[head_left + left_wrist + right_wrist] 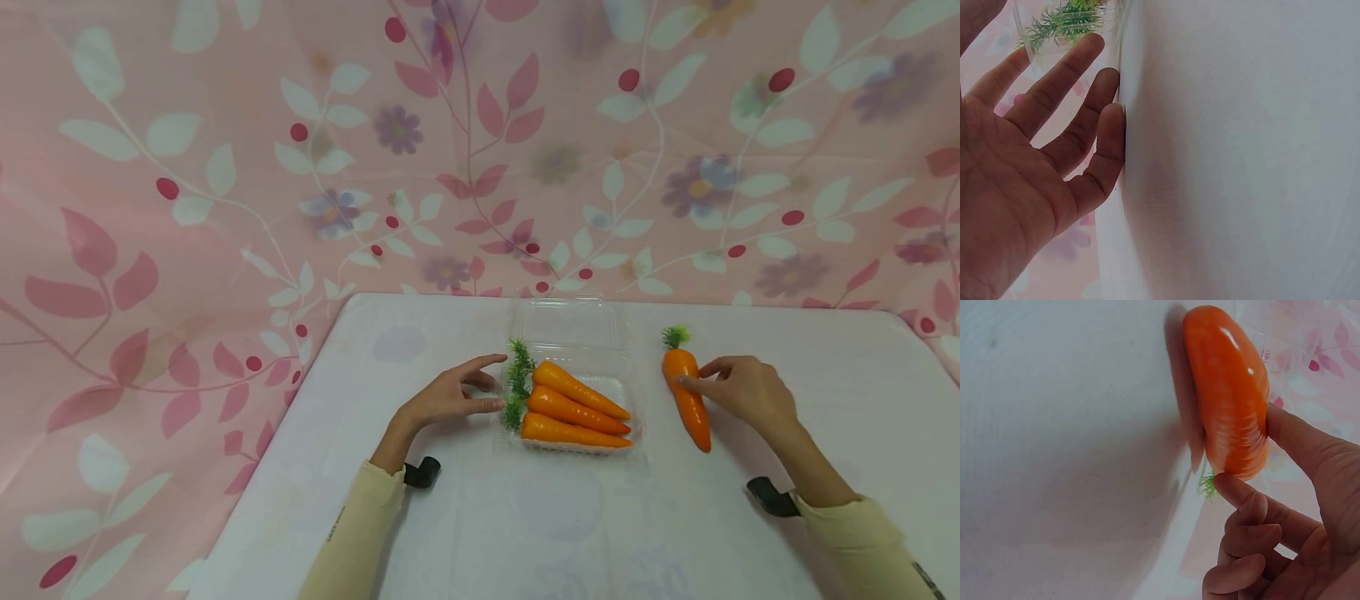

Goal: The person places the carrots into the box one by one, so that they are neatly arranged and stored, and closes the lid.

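My right hand (753, 396) pinches an orange toy carrot (684, 404) with a green leafy top, thumb and index finger on its two sides. In the right wrist view this carrot (1229, 381) lies on or just over the white surface; I cannot tell which. Three more carrots (573, 410) lie side by side in a clear plastic clamshell box (617, 385), tips to the right and green tops at its left wall. My left hand (450, 393) is beside that left wall, fingers loosely bent and holding nothing. In the left wrist view its lower fingers rest along the table.
The box's transparent lid (567, 325) stands open toward the back of the white-covered table (465, 533). A pink floral cloth (480, 167) hangs behind the table and along its left side. Black straps with small mounts (423, 472) sit on both wrists.
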### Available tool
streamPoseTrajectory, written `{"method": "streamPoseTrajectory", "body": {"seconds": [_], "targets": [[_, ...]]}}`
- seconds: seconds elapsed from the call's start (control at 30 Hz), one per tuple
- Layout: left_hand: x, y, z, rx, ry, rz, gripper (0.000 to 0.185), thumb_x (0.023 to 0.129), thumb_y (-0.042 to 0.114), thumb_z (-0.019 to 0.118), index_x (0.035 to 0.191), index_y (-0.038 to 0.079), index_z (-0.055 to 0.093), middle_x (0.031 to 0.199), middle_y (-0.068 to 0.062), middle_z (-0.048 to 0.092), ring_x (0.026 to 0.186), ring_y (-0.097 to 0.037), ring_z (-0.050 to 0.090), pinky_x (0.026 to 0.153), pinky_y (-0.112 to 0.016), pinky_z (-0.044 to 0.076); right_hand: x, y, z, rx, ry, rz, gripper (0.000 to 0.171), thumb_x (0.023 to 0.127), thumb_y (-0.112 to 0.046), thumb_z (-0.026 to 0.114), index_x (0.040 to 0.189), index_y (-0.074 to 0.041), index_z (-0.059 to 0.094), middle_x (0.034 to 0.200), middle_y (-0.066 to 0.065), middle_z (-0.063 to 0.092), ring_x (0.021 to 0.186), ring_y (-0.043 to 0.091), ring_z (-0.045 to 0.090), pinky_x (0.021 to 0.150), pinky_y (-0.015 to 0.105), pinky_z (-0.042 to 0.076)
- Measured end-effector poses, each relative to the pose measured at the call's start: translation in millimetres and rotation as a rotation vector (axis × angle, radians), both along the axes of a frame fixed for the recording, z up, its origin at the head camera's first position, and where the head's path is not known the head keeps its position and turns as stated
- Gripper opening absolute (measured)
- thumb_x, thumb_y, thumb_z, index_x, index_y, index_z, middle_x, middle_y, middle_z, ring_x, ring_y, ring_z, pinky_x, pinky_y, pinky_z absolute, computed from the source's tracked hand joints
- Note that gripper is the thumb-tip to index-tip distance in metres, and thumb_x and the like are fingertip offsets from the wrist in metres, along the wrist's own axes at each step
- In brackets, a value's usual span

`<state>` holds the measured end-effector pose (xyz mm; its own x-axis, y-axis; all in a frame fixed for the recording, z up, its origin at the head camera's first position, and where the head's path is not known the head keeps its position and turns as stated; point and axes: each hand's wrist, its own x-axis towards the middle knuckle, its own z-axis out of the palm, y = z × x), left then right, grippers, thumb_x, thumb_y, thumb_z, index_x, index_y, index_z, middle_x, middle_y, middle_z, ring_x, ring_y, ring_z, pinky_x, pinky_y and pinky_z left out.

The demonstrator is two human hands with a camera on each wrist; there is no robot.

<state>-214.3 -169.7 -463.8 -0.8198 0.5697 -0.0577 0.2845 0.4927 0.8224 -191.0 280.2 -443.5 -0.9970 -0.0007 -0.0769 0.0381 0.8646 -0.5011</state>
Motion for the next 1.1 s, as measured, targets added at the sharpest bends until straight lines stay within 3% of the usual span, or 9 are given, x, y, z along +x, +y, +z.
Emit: {"method": "streamPoseTrajectory", "body": {"seconds": [0.27, 0.4, 0.67, 0.83, 1.1], "targets": [[-0.1, 0.2, -0.2, 0.002, -0.002, 0.001, 0.077, 0.087, 0.041, 0.076, 0.153, 0.028, 0.038, 0.122, -0.001, 0.064, 0.114, -0.011, 0.058, 0.094, -0.037, 0.049, -3.6, -1.4, -4.4, -0.033, -0.072, 0.003, 0.074, 0.082, -0.059, 0.072, 0.111, 0.009, 0.067, 0.091, 0.019, 0.063, 0.07, 0.025, 0.054, 0.055, 0.031, 0.043], [-0.1, 0.4, -0.4, 0.008, -0.002, -0.001, 0.076, 0.087, 0.039, 0.076, 0.153, 0.027, 0.038, 0.122, -0.001, 0.064, 0.115, -0.012, 0.058, 0.094, -0.039, 0.049, -6.2, -2.9, -7.1, -0.048, -0.082, 0.002, 0.076, 0.083, -0.06, 0.071, 0.116, 0.009, 0.065, 0.099, 0.025, 0.063, 0.077, 0.03, 0.057, 0.059, 0.034, 0.046], [2.4, 1.4, 3.2, 0.039, -0.016, -0.007, 0.075, 0.089, 0.027, 0.076, 0.153, 0.022, 0.038, 0.124, -0.01, 0.063, 0.118, -0.025, 0.057, 0.096, -0.05, 0.047, -6.7, -5.0, -6.8, -0.07, -0.096, 0.002, 0.075, 0.084, -0.059, 0.07, 0.115, 0.009, 0.065, 0.1, 0.025, 0.063, 0.08, 0.031, 0.058, 0.063, 0.038, 0.049], [0.6, -0.2, 0.0, 0.018, 0.0, -0.006, 0.075, 0.088, 0.033, 0.076, 0.152, 0.026, 0.039, 0.122, -0.004, 0.064, 0.116, -0.018, 0.058, 0.094, -0.044, 0.049, -6.4, -4.9, -7.0, -0.094, -0.114, 0.003, 0.074, 0.085, -0.058, 0.07, 0.115, 0.01, 0.064, 0.103, 0.028, 0.062, 0.085, 0.034, 0.058, 0.067, 0.042, 0.05], [0.1, 0.0, -0.8, -0.005, 0.003, 0.01, 0.077, 0.087, 0.043, 0.076, 0.153, 0.028, 0.038, 0.123, -0.001, 0.064, 0.115, -0.012, 0.057, 0.094, -0.038, 0.05, -6.4, -4.6, -9.3, -0.115, -0.092, -0.003, 0.073, 0.085, -0.058, 0.07, 0.114, 0.008, 0.065, 0.101, 0.024, 0.063, 0.084, 0.032, 0.057, 0.065, 0.037, 0.049]]}}
